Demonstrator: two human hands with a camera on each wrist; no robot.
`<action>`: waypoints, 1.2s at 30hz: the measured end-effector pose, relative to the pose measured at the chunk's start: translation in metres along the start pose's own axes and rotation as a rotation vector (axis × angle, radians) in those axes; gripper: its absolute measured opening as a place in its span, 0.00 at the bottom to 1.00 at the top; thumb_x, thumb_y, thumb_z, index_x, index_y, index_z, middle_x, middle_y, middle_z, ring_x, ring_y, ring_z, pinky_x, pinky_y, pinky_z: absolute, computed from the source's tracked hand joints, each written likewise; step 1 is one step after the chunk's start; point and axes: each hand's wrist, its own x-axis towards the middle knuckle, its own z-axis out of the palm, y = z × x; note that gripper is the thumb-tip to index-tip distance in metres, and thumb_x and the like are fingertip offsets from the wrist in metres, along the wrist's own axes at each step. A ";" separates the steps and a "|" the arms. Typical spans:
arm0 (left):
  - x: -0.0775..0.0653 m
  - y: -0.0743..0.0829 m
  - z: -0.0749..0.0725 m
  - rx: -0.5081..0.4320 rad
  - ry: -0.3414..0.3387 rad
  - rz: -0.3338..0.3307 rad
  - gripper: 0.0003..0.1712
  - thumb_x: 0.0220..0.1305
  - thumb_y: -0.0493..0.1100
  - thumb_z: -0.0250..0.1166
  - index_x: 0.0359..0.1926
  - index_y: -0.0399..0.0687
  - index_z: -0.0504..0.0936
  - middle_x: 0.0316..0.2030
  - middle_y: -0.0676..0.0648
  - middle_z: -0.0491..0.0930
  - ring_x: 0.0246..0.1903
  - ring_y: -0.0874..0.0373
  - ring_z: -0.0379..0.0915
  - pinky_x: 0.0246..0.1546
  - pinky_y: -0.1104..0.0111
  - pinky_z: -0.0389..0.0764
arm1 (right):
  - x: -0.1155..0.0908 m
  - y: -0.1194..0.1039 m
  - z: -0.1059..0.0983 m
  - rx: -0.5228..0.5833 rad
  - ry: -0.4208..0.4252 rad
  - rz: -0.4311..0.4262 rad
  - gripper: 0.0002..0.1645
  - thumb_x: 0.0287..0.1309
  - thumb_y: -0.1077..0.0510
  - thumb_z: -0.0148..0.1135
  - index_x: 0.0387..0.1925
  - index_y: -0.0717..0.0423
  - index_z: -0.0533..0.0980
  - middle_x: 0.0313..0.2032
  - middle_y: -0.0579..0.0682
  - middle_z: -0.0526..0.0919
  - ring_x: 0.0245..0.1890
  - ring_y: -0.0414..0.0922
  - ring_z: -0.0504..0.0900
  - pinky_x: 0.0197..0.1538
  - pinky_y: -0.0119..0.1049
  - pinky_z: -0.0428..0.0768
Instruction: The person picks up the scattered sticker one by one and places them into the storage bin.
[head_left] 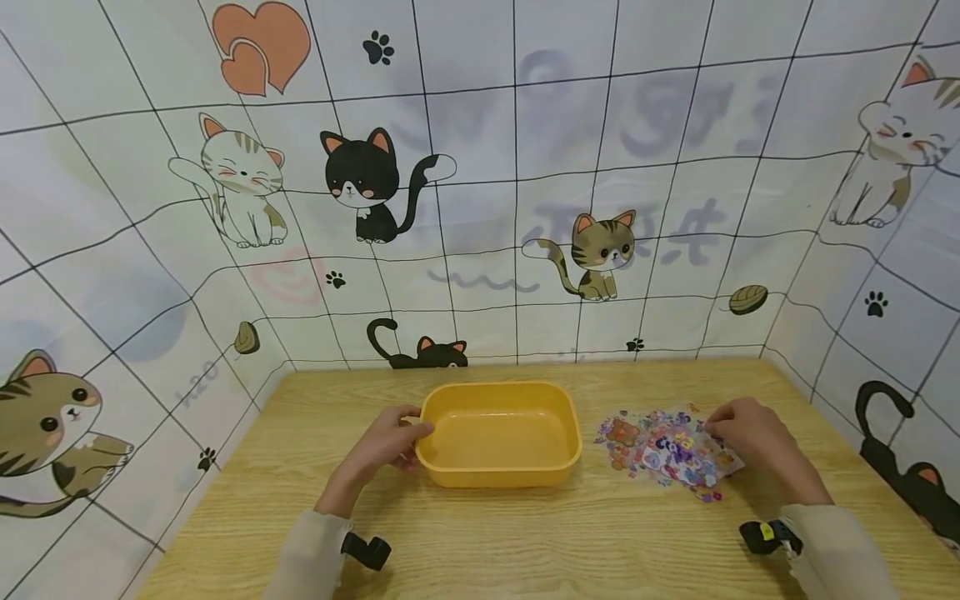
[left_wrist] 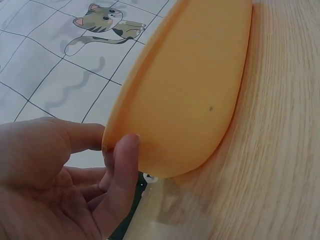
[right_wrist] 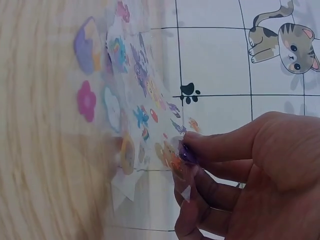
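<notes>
Head view: A shallow yellow plastic tub with rounded corners [head_left: 495,478] sits upright on a light wood-grain table [head_left: 525,542]. The left hand [head_left: 384,442] is at the tub's left end, thumb at the rim, fingers bent around the outside; it grips the tub there. To the right of the tub, with a strip of bare table between, lies a loose spread of small multicoloured stickers on clear film [head_left: 663,450]. The right hand [head_left: 756,429] is at the right edge of the spread, fingertips pinching it. Both forearms are in pale sleeves [head_left: 307,554], with a small black camera [head_left: 367,550] at the left wrist and another at the right. Backdrop: a white sheet with black grid lines and cartoon cats [head_left: 480,125].

Left wrist view: The tub's end fits between the digits. One reaches its edge; another lies against its smooth outer wall. A small dark speck [left_wrist: 211,108] shows on that wall. The remaining fingers are curled below the edge.

Right wrist view: Thumb and forefinger pinch the edge of the clear film, at a dark purple print [right_wrist: 187,152]; the other fingers curl beneath. The film slants away from the fingertips towards the table, carrying blue, purple and orange figures. A pink flower-shaped sticker [right_wrist: 86,101] is apart from the fingers, near the table surface. Cannot tell how many layers the pinch holds.
</notes>
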 end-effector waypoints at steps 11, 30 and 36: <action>0.000 -0.003 0.003 -0.020 0.044 0.025 0.40 0.72 0.38 0.64 0.80 0.50 0.59 0.34 0.38 0.79 0.18 0.56 0.80 0.24 0.59 0.88 | 0.002 0.000 -0.005 -0.010 0.000 0.008 0.20 0.72 0.57 0.57 0.48 0.72 0.83 0.33 0.57 0.85 0.31 0.48 0.77 0.32 0.41 0.73; 0.002 -0.001 0.001 -0.003 -0.020 0.093 0.37 0.73 0.37 0.64 0.78 0.49 0.62 0.32 0.45 0.72 0.18 0.58 0.78 0.24 0.61 0.88 | -0.009 -0.014 -0.025 -0.002 0.115 -0.005 0.28 0.77 0.51 0.53 0.56 0.75 0.77 0.32 0.55 0.87 0.30 0.50 0.84 0.30 0.41 0.76; 0.004 -0.001 0.004 -0.029 0.000 0.068 0.39 0.72 0.37 0.64 0.79 0.46 0.59 0.33 0.43 0.75 0.19 0.57 0.78 0.23 0.62 0.87 | -0.013 -0.021 -0.029 0.000 0.172 -0.029 0.28 0.77 0.50 0.53 0.56 0.73 0.78 0.29 0.53 0.88 0.28 0.48 0.84 0.27 0.38 0.71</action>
